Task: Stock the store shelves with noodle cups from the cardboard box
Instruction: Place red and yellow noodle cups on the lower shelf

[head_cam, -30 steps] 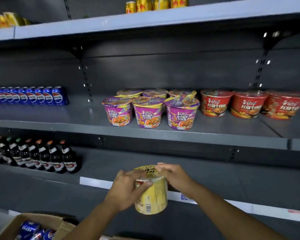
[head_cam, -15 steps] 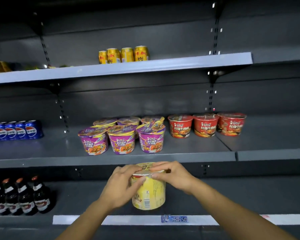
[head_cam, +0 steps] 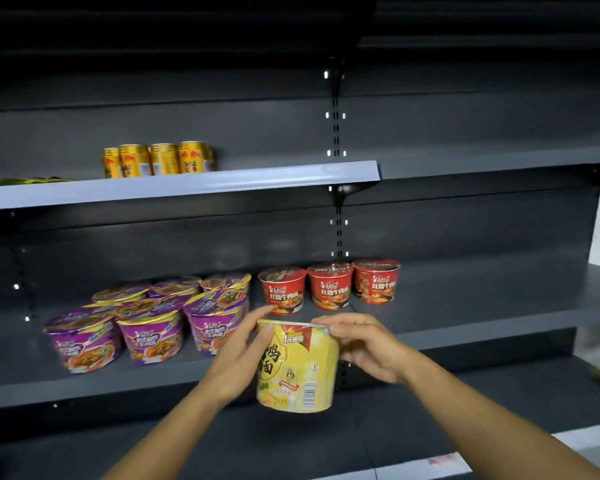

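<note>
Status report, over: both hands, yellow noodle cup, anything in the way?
Left hand and right hand both grip yellow noodle cup near its rim. Cup in air before middle shelf, not yet down. Purple noodle cups and red noodle cups stand behind.

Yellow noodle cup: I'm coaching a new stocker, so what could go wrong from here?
1. The left hand and right hand grip the yellow noodle cup only near its rim; it may slip or its lid may dent.
2. Its base hangs below the front edge of the middle shelf and could catch there.
3. The nearest purple bowl sits close by the left hand and could get knocked.
</note>
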### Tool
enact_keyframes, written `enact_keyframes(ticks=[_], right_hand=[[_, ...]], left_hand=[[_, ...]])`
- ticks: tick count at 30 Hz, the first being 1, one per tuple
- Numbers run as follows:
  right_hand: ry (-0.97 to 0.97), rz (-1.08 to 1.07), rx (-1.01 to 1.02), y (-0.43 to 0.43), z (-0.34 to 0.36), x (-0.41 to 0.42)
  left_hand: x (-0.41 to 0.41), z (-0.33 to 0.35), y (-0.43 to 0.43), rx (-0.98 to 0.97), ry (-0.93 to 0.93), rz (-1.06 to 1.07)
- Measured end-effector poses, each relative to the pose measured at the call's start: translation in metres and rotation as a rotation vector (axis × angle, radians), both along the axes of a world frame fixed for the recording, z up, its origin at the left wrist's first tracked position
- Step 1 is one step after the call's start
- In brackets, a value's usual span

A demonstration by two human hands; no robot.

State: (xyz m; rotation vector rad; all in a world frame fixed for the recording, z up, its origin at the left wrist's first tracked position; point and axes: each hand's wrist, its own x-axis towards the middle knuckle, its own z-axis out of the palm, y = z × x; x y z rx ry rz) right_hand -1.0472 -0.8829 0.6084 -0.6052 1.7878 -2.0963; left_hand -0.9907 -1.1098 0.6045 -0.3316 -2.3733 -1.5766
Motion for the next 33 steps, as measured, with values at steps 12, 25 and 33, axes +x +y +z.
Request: enact_keyframes(ticks=[12,25,33], right_hand=[[0.23,-0.166,0.32,0.112,0.035,-0.027],[0.558,-0.378,0.616,0.166,0.04,-0.054],[0.543,-0.54,0.675,0.189,0.032,-0.105]], left_hand=[[-0.052,0.029,0.14,0.02,0.168,0.179],[-0.092,0.035,0.224,-0.352,0.39,0.438],[-0.154,0.031,0.236,-0.394,0.46,0.194]])
